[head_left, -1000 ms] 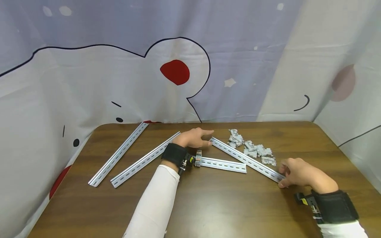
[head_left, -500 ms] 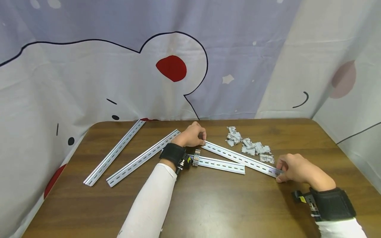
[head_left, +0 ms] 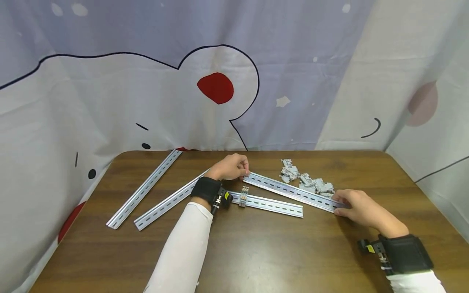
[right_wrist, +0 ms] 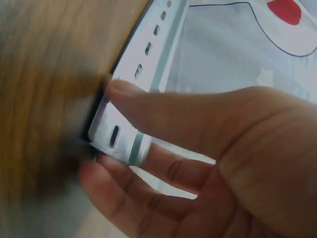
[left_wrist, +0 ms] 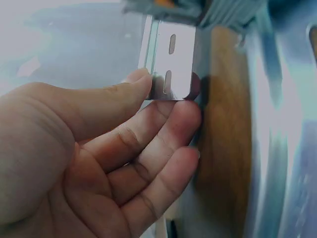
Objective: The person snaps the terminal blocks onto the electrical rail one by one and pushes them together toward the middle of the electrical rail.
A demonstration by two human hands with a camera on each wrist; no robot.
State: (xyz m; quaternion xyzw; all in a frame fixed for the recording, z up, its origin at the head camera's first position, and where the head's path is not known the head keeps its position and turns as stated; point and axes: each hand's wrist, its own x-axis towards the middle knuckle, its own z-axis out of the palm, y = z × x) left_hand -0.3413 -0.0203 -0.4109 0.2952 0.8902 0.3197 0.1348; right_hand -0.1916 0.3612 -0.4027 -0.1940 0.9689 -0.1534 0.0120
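Right hand [head_left: 357,207] at 4 o'clock, fingers [right_wrist: 148,101] pinching the slotted rail's [head_left: 291,191] near end; a second ago it only touched. Left hand [head_left: 231,167] at 12, fingers [left_wrist: 173,116] now clamped on the far end, earlier spread. Rail lifted off desk [head_left: 256,252], shifted leftward. Terminal blocks [head_left: 307,181] beyond.

The slotted rail [head_left: 291,192] pinched at its ends by the left hand [head_left: 231,167] and right hand [head_left: 357,206] is bare metal, smooth with a dull silvery sheen (3 more rails on the table look alike). The table [head_left: 256,252] is dark brown wood, lightly glossy. The small clips [head_left: 305,180] look like matt grey plastic.
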